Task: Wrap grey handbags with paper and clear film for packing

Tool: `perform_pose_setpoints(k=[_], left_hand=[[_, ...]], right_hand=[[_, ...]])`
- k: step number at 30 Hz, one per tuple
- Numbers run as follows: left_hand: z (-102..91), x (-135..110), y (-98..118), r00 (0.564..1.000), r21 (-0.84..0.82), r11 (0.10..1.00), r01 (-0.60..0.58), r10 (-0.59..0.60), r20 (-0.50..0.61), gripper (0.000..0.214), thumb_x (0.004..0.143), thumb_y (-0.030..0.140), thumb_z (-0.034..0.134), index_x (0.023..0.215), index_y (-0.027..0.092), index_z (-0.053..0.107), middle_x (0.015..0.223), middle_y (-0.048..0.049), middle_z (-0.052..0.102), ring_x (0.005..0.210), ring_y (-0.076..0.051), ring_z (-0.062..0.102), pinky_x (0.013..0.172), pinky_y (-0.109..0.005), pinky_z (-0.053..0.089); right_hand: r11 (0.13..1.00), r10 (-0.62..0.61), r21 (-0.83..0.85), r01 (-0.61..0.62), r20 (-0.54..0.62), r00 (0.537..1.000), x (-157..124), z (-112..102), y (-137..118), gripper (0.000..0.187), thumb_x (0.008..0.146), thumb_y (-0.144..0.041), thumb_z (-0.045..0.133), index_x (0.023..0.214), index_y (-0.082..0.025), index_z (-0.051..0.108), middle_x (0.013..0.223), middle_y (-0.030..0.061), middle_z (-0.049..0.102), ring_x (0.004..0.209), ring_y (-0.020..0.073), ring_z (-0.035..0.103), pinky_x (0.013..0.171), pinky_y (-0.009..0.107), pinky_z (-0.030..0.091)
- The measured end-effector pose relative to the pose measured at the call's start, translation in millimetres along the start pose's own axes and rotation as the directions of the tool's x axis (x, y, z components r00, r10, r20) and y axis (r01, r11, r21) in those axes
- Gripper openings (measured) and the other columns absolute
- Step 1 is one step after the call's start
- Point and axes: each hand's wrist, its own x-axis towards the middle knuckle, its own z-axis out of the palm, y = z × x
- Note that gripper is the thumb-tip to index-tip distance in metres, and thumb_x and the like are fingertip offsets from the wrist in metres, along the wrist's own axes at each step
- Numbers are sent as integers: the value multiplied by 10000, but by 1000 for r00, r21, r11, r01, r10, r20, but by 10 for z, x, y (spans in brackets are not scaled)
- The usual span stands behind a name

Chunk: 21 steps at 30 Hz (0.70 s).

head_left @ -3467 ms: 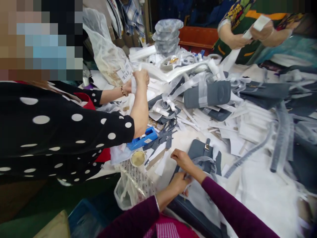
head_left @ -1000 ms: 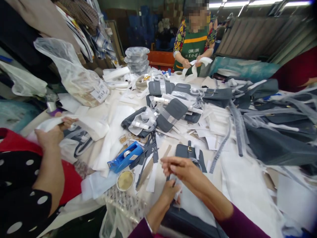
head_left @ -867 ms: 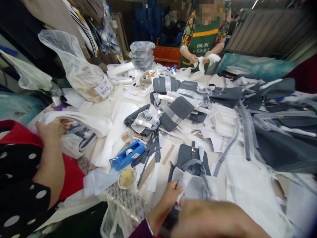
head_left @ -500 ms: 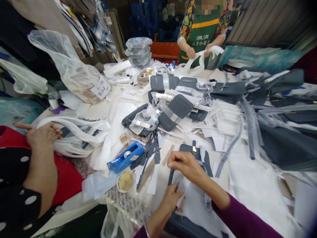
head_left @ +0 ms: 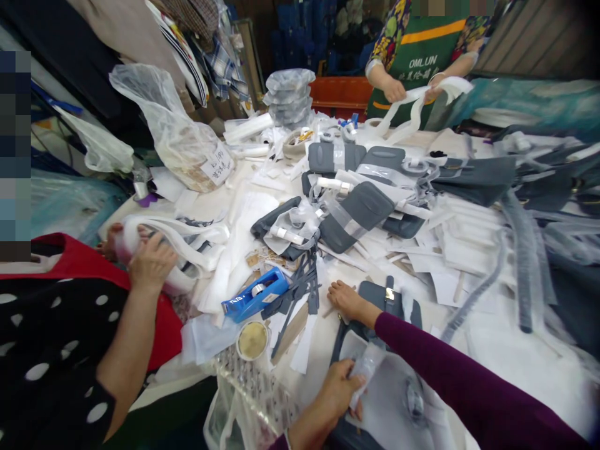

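In front of me lies a dark grey bag (head_left: 347, 340) with white wrapping sheet (head_left: 394, 390) over it. My left hand (head_left: 334, 389) is closed around a piece of translucent plastic wrap (head_left: 369, 369) above the bag. What is inside the wrap I cannot make out. My right hand (head_left: 347, 301) reaches across to the table beyond the bag, its fingers stretched down at a narrow brown strip (head_left: 329, 310), mostly hidden beneath them. Beside that hand is a dark grey flap with a gold clasp (head_left: 390, 292).
Left of my hands are a blue tape dispenser (head_left: 257, 294), a round tub of yellowish stuff (head_left: 253, 340) and dark straps (head_left: 304, 281). Wrapped grey bags (head_left: 359, 215) lie beyond. A co-worker's hand (head_left: 152, 259) handles white foam strips at left; another person (head_left: 422, 62) stands opposite.
My right hand has moved from above the bag down to the brown strip on the table. My left hand stays over the bag, and the plastic wrap now shows clearly. The view has shifted left.
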Motion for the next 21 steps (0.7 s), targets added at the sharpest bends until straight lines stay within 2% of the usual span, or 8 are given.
perform_pose_setpoints(k=[2,4,7,10,13,17,21], left_hand=[[7,-3,0,1000,1,1000,-4,4,-1,284,702,421,568,801,169,487,591,23,542,322,-96,451,348,-219,301],[13,-3,-1,1000,8,1000,-10,10,-1,269,702,408,569,793,167,491,594,20,544,322,-94,451,344,-215,300],[13,7,-14,1000,23,1000,-4,4,-5,263,716,402,562,806,166,490,582,16,547,328,-101,465,347,-213,306],[1,22,-38,1000,43,999,12,-12,0,265,738,401,559,831,160,497,615,-4,577,348,-109,488,366,-217,319],[-12,22,-49,1000,55,998,11,-11,-6,284,764,395,559,896,145,535,696,-38,615,388,-113,514,394,-226,340],[-8,-12,3,1000,34,999,-24,23,5,368,772,413,589,1018,140,585,749,-54,629,423,-106,517,404,-220,353],[-1,-36,74,998,-2,998,-63,63,30,410,775,416,610,1086,149,597,775,-63,638,470,-121,537,434,-232,391]], right_hand=[[996,40,85,-37,-40,998,-14,-38,37,164,808,-99,498,720,-143,630,833,119,632,893,228,509,889,345,327],[975,135,191,-113,-109,985,-14,-52,32,135,788,-129,520,699,-148,620,818,102,626,868,215,505,830,324,343],[889,326,394,-235,-183,927,34,22,-74,111,758,-197,548,671,-151,600,717,44,588,728,169,492,679,277,346],[729,470,621,-287,-150,870,129,194,-282,208,737,-288,557,580,-153,557,542,-22,489,540,110,422,542,234,300],[539,538,796,-275,-73,840,211,361,-529,279,729,-360,555,551,-145,556,480,-29,468,458,88,384,481,222,292],[319,555,918,-237,22,831,241,464,-789,317,682,-411,605,527,-136,576,461,11,526,438,93,410,448,224,319],[163,523,961,-225,109,845,235,485,-900,311,658,-428,614,546,-138,604,504,44,587,483,120,496,459,228,373]])
